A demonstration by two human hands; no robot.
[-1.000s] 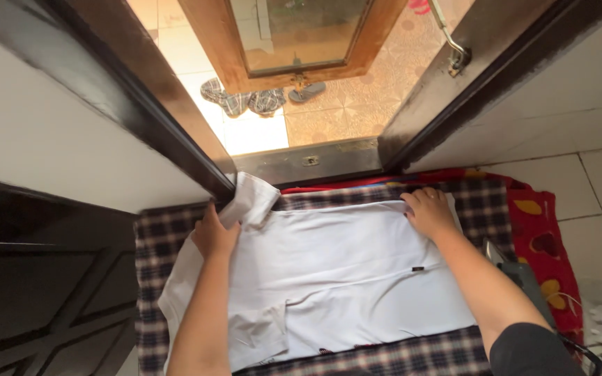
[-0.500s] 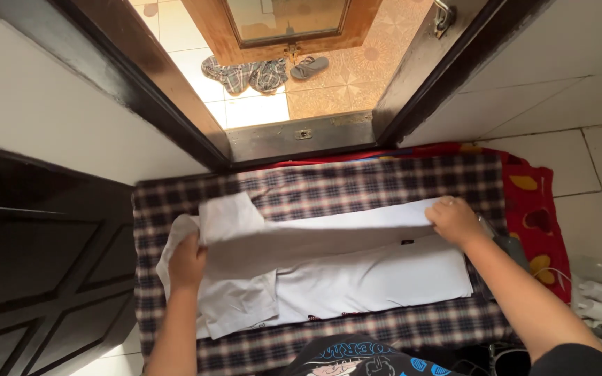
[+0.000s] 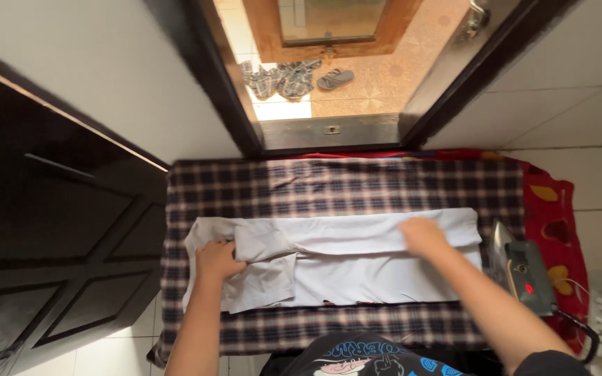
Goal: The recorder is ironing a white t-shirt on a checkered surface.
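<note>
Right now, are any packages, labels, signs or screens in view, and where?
No packages, signs or screens.
Red indicator light: small glowing dot on the grey iron, right of the folded white shirt.
Printed graphic: blue and white, on the person's black shirt, bottom edge.

i count one white shirt (image 3: 357,261) at centre, folded on one checked cloth (image 3: 343,184). two hands rest on it: my left hand (image 3: 219,260) at nine o'clock, my right hand (image 3: 423,235) at three. one iron (image 3: 520,268) sits further out at three o'clock. at twelve, past the doorway, one sandal (image 3: 336,78) and one crumpled checked garment (image 3: 280,78).
</note>
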